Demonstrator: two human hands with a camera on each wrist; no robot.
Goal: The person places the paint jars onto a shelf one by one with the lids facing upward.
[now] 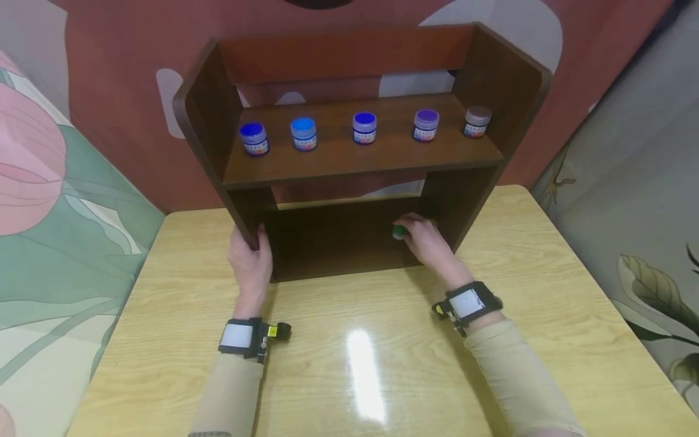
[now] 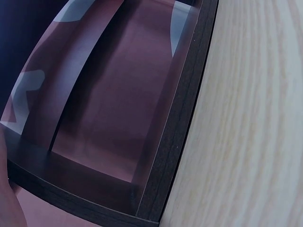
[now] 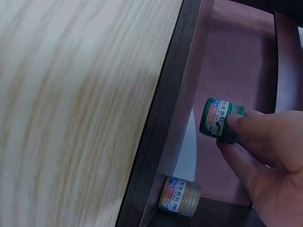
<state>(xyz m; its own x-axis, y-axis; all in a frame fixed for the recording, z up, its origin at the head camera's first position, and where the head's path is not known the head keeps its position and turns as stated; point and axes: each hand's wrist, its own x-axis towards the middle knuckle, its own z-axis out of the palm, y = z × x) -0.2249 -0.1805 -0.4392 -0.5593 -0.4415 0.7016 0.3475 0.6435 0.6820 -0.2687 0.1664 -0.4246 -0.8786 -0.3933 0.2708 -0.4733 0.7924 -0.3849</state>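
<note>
And here's the right hand [image 1: 423,240], thumb and fingers pinching a small green paint jar with a printed white label [image 3: 221,118], right there at the fingertips! The jar sits inside the lower compartment of a dark brown wooden two-tier shelf unit [image 1: 502,91], towards the right, and the right wrist view shows it lifted clear of the lower board [image 1: 338,243]. Just below it, a second small jar with ochre-coloured paint [image 3: 180,196] stands on that board, close against the right side panel.

Over to the left hand [image 1: 251,258], well apart from the green jar: it grips the lower front of the left side panel [image 1: 215,121], thumb on the inner face.

Up top, five jars line the upper board: blue [image 1: 254,139], light blue [image 1: 304,134], deep blue [image 1: 364,128], purple [image 1: 425,125], grey-brown [image 1: 477,121]. Everything stands on a pale wood-grain worktop [image 1: 317,364].
</note>
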